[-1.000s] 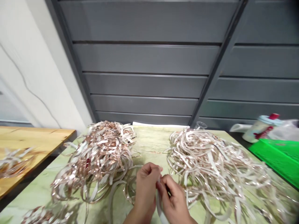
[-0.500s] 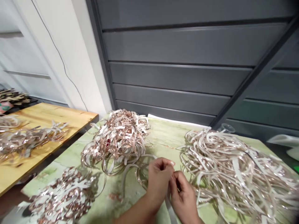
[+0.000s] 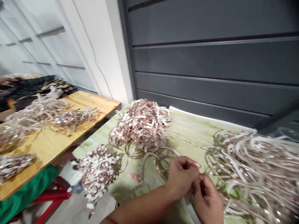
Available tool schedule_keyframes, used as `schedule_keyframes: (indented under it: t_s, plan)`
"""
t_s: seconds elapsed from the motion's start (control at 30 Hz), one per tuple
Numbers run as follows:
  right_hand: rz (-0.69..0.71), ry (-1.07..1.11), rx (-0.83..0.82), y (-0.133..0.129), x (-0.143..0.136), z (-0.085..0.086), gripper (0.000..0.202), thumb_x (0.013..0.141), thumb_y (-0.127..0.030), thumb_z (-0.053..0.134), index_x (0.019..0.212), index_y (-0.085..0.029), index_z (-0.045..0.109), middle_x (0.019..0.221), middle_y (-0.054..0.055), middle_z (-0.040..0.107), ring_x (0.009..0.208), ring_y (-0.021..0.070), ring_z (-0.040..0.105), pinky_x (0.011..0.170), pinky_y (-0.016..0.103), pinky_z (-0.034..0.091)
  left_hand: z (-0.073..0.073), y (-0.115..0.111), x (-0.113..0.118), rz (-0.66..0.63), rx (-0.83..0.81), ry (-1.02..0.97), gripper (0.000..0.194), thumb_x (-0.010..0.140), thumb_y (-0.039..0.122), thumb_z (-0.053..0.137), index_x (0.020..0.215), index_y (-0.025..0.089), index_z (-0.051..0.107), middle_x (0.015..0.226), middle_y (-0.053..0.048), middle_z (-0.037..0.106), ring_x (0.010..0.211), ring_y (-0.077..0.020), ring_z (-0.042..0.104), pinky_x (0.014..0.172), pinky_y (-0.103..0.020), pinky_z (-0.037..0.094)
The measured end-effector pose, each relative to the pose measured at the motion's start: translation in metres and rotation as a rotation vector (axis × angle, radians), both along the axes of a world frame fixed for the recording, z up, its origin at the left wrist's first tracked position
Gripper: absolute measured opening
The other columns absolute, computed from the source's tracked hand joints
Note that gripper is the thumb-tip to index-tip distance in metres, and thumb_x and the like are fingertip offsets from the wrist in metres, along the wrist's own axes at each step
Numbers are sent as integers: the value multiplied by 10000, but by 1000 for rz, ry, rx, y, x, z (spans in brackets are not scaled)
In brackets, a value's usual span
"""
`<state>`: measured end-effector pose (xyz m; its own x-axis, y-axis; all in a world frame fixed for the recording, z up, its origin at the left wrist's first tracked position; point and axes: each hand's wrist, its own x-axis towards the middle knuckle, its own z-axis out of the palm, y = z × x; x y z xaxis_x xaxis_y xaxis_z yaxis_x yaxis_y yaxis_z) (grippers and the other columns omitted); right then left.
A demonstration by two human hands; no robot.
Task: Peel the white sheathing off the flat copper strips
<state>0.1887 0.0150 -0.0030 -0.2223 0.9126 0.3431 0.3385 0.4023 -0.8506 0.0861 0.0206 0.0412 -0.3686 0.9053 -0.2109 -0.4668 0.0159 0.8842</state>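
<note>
My left hand (image 3: 182, 176) and my right hand (image 3: 207, 196) are together near the front of the green table. Both have their fingers pinched, thumbs close to each other. Between them they grip a pale flat strip (image 3: 192, 212), whose lower length hangs down past my right hand; its upper end is mostly hidden by my fingers. Behind my left hand lie a few loose curled strips (image 3: 149, 157). To the right sprawls a large heap of long white and rose-gold strips (image 3: 254, 168). A tangled shiny pile (image 3: 142, 124) rises at the back left.
Short curled pieces (image 3: 99, 171) spill over the left edge of the green table (image 3: 193, 127). Across a narrow gap, a yellow wooden table (image 3: 67, 146) bears more strips. Beneath it are a red stool (image 3: 52, 194) and green cloth (image 3: 28, 193). A dark panelled wall (image 3: 198, 59) stands behind.
My view has turned left, so everything sits further right and more of the wooden table shows. Both hands keep their pinch on the strip, in nearly the same pose.
</note>
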Motion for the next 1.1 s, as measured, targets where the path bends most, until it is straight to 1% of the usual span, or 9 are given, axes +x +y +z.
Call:
schedule_keyframes:
  t_s: [0.1, 0.2, 0.27, 0.47, 0.6, 0.77, 0.87, 1.0, 1.1]
  plan:
    - [5, -27, 69, 0, -3, -3, 228, 924, -361, 524, 738, -230, 531, 565, -30, 502, 482, 138, 473, 467, 223, 392, -4, 3, -1, 43, -41, -47, 64, 585, 194, 694, 599, 134, 676, 621, -43, 642, 531, -99, 478, 512, -223, 334]
    - [34, -54, 69, -1, -4, -5, 220, 937, -344, 507, 754, -228, 546, 584, -21, 528, 500, 141, 490, 490, 226, 405, -5, 3, -1, 50, -40, -76, 109, 572, 202, 708, 547, 144, 619, 522, 10, 548, 475, -73, 402, 485, -221, 288]
    - [40, -40, 34, -2, -4, -6, 228, 945, -350, 501, 760, -225, 546, 603, -15, 534, 516, 141, 489, 502, 227, 407, -3, 2, -2, 24, -35, -84, 164, 585, 239, 729, 536, 152, 599, 494, 24, 515, 465, -74, 390, 479, -223, 283]
    - [16, 164, -170, -1, -2, -4, 299, 947, -432, 501, 734, -223, 502, 582, -37, 456, 494, 129, 415, 460, 222, 361, -1, 0, -2, -98, -8, -34, 224, 639, 340, 757, 683, 126, 707, 577, -21, 603, 504, -99, 460, 480, -226, 317]
    - [34, 110, -120, -5, -3, -5, 248, 961, -344, 477, 743, -226, 480, 612, -39, 436, 534, 132, 416, 497, 225, 360, -3, -3, -1, -63, -42, -22, 162, 654, 276, 731, 617, 138, 654, 520, 18, 537, 482, -82, 412, 469, -216, 290]
    - [89, 11, -36, -9, -4, -8, 186, 932, -224, 485, 748, -228, 460, 627, -42, 429, 541, 131, 394, 519, 237, 342, -4, -4, -4, -44, -43, -49, 210, 652, 235, 719, 544, 154, 559, 470, 66, 421, 452, -58, 333, 455, -206, 259]
    - [66, 49, -48, -9, -5, -5, 211, 932, -220, 491, 730, -233, 430, 626, -50, 395, 543, 131, 370, 521, 243, 321, -1, -6, -6, -86, -33, -63, 189, 684, 252, 726, 585, 142, 609, 488, 52, 458, 459, -62, 368, 460, -202, 280]
    - [54, 194, -164, -8, -5, 7, 228, 968, -271, 452, 745, -230, 437, 650, -38, 423, 579, 136, 403, 542, 245, 333, 0, -10, -8, -189, 46, -52, 207, 764, 332, 720, 790, 127, 731, 565, 19, 553, 480, -62, 415, 482, -198, 324]
    - [57, 248, -187, -9, -4, 13, 252, 973, -290, 452, 731, -231, 416, 649, -43, 396, 582, 133, 383, 544, 247, 327, 0, -12, -8, -202, 73, -60, 177, 764, 312, 735, 811, 142, 743, 629, 1, 608, 525, -66, 451, 514, -193, 355]
